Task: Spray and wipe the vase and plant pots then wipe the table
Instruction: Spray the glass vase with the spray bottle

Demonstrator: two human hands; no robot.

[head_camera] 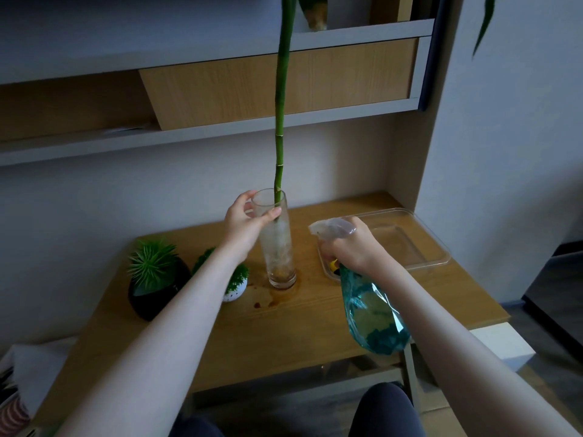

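A tall clear glass vase [280, 253] stands upright on the wooden table [284, 329], with a long green bamboo stalk [280, 115] rising out of it. My left hand [244, 223] grips the vase near its rim. My right hand [350, 246] holds a teal spray bottle [369, 316] by its clear trigger head, nozzle pointing left at the vase. A black round pot [151, 294] with a spiky green plant and a small white speckled pot [235, 291] stand left of the vase, partly behind my left forearm.
A clear plastic tray [419, 244] lies at the table's back right; something yellow and dark sits in its near corner behind my right hand. Brown stains [268, 299] mark the wood by the vase base. Shelves [220, 127] overhang the back. My knees are below the front edge.
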